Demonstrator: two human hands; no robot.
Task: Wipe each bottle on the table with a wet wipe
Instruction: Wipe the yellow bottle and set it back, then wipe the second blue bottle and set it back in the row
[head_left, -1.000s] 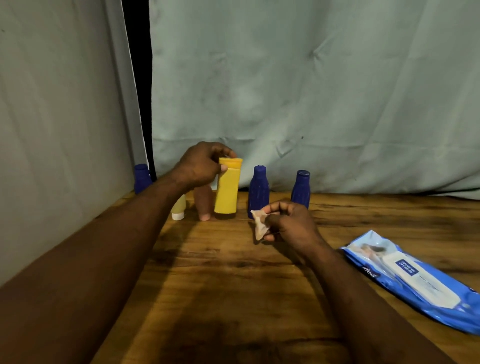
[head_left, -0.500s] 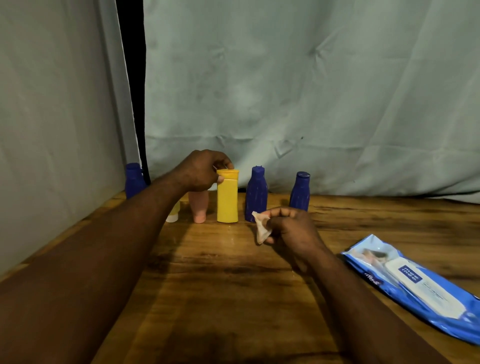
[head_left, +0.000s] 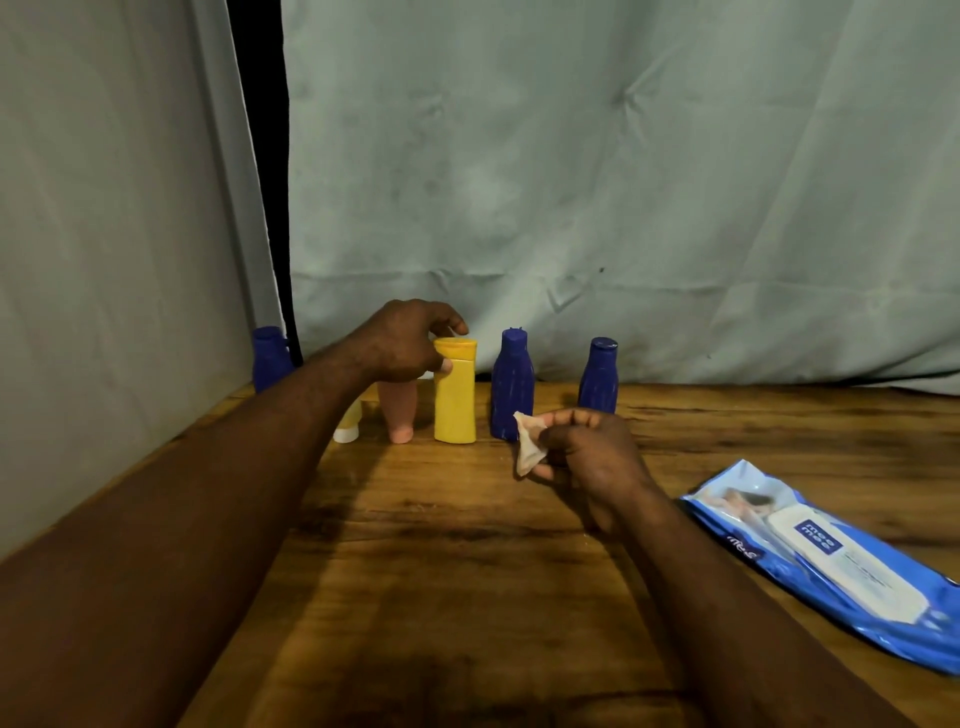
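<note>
The yellow bottle (head_left: 455, 397) is standing upright near the back of the wooden table (head_left: 467, 571), in a row with the others. The left hand (head_left: 405, 343) is gripping it at the cap, fingers curling over the top and thumb pressing its side. The right hand (head_left: 592, 452) is hovering just in front of the row, pinching a crumpled wet wipe (head_left: 527, 441) between thumb and fingertips.

Whether this bottle is being picked up or set down I cannot tell. Either way, its neighbours are crowding it on both sides, so the left hand should be moving it straight up or down and keeping it vertical. For wiping, I would be turning a fresh face of the wipe outward and rotating the bottle against it.

A blue wipe pack (head_left: 831, 566) is lying flat at the right, well apart from the row. The yellow bottle is showing a flat face and a matching cap. Two dark blue bottles (head_left: 512, 387) are standing to its right, and a third blue bottle (head_left: 270, 358) at the far left. A pink tube (head_left: 399, 410) is resting on its cap just beside the yellow one. A small white-capped tube (head_left: 347, 423) is peeking from behind the forearm.
</note>
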